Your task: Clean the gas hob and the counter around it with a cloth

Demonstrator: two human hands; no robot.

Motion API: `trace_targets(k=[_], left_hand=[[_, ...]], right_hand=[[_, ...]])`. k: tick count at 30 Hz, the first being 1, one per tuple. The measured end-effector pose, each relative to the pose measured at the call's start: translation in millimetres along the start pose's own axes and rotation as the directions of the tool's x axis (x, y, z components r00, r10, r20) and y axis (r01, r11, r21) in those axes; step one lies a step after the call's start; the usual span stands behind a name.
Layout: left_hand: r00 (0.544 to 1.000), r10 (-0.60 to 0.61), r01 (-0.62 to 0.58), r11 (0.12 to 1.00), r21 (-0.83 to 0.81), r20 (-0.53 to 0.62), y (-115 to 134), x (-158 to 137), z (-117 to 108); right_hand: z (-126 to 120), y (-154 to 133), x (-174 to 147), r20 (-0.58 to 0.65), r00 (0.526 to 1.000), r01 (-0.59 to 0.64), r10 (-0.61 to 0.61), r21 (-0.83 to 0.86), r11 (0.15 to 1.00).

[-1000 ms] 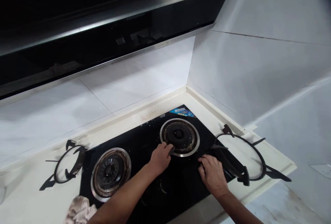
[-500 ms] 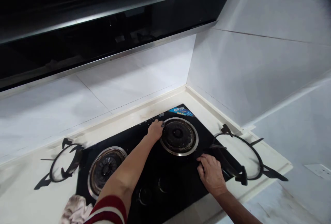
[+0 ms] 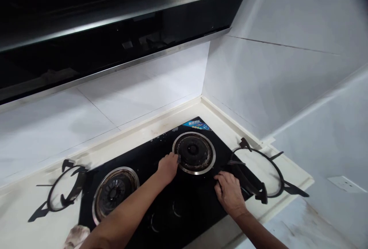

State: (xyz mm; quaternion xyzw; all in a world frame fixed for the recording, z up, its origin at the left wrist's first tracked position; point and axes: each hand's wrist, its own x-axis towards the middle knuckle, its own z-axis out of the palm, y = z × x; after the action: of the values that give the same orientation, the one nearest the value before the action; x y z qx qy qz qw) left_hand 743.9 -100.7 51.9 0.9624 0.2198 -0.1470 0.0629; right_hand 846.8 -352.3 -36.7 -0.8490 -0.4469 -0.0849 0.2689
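Observation:
My left hand (image 3: 168, 168) is closed on a steel wool scrubber (image 3: 178, 159), a small dark grey tuft mostly hidden by the fingers. It presses at the left edge of the right burner (image 3: 193, 149), whose metal ring and dark centre carry brown stains. My right hand (image 3: 230, 192) lies on the black glass gas stove (image 3: 189, 199), near its right side. Its fingers are loosely bent and hold nothing. The left burner (image 3: 115, 191), also stained brown, is partly covered by my left forearm.
One black pan support (image 3: 283, 176) lies on the right, partly over the stove's edge; another pan support (image 3: 50, 197) lies on the left counter. A crumpled cloth (image 3: 77, 237) sits at the lower left. The range hood (image 3: 115, 45) overhangs the back. Walls meet behind the stove.
My left hand has moved down and toward me along the right burner's left rim, with the scrubber. My right hand stays on the glass. The view has shifted slightly.

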Motion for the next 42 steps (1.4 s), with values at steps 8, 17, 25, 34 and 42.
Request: trace_targets(k=[8, 17, 25, 34, 42], left_hand=[[0.997, 0.019, -0.022, 0.999, 0.039, 0.076, 30.1, -1.3, -0.2], [0.982, 0.187, -0.183, 0.978, -0.104, 0.024, 107.8, 4.7, 8.8], [0.988, 0.143, -0.151, 0.970, -0.192, -0.051, 147.4, 32.2, 9.5], [0.990, 0.139, -0.131, 0.976, -0.171, 0.034, 104.6, 5.0, 6.8], [0.987, 0.126, -0.118, 0.990, -0.075, 0.098, 49.8, -19.4, 1.8]], right_hand=[[2.6, 1.4, -1.3, 0.012, 1.000, -0.019, 0.019, 0.002, 1.000], [2.8, 3.2, -2.0, 0.023, 1.000, -0.008, 0.008, -0.002, 1.000], [1.6, 7.2, -4.9, 0.025, 0.999, 0.031, -0.029, -0.057, 0.998], [3.0, 8.1, -5.3, 0.013, 1.000, 0.024, -0.024, 0.022, 0.999], [2.5, 7.7, -4.5, 0.008, 1.000, 0.018, -0.019, 0.027, 0.999]])
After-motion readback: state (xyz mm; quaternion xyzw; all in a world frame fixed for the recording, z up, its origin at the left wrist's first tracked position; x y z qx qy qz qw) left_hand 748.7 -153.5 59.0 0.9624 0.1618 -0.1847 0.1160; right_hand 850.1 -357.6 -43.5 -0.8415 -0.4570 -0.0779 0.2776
